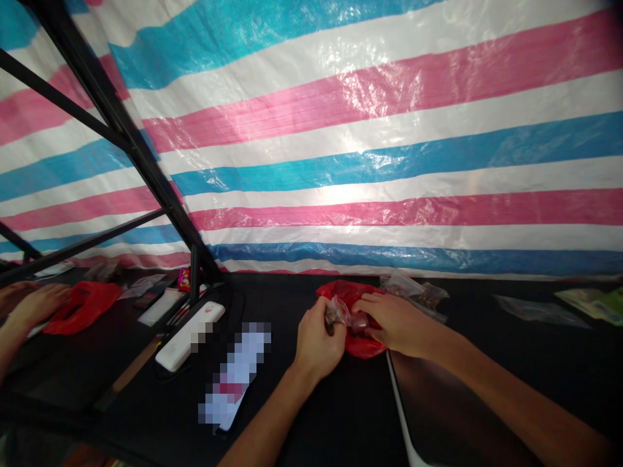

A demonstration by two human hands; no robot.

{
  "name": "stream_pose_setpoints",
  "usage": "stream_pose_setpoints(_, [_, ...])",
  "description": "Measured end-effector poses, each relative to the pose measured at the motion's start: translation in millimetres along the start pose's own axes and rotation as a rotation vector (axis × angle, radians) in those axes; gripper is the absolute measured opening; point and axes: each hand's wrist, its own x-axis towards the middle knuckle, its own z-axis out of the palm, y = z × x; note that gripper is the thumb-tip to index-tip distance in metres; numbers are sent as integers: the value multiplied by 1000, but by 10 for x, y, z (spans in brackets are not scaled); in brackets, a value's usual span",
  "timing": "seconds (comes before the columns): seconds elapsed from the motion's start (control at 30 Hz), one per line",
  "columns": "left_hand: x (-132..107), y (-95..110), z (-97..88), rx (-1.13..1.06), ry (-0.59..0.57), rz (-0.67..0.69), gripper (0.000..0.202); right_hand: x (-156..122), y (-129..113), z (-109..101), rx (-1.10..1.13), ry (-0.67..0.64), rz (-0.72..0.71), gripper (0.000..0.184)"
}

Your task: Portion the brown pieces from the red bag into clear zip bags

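Both hands at red bag, packet in left

Step in hand, my read: sorting small packets at the open red bag [366, 348]. Bag sits on the black table [287, 295] between my hands, just beyond the corner of a dark panel [452, 415] with a pale edge.

My left hand [317, 342] is curled closed round a clear packet [337, 312], something brownish in it, at the bag's near-left side. My right hand [396, 319] reaches over the bag from the other side, fingers bent, gap to thumb narrow, beside a reddish thing [359, 323] in the bag. Can't tell if those fingers pinch it or only touch bag film.

Next move, I'd judge, calls for keeping the bag mouth spread and the left grip light; thin film snags easily.

Counts: my hands, two. Red bags, two: mine, plus another red bag [84, 308] at far left by a co-worker's hands [41, 305]. Packet in left hand, one. Pile of packets [413, 290] behind my right hand: overlapping, no sure count. Flat packet [540, 311] farther right, one. White bar [189, 336], one. Pixelated slab [238, 376], one. Dark panel, one.
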Motion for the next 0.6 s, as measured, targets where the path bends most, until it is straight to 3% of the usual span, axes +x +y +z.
stream_pose_setpoints(0.27, [-43, 42, 36, 43, -45, 15, 21, -122, 131, -173, -57, 146, -42, 42])
stream_pose_setpoints(0.47, [-55, 6, 60, 67, -82, 37, 30, -232, 27, -277, 23, 12, -110, 27])
stream_pose_setpoints(0.6, [-66, -4, 50, 80, -145, 87, 37, -280, -3, -222, -96, 59, -66, 28])
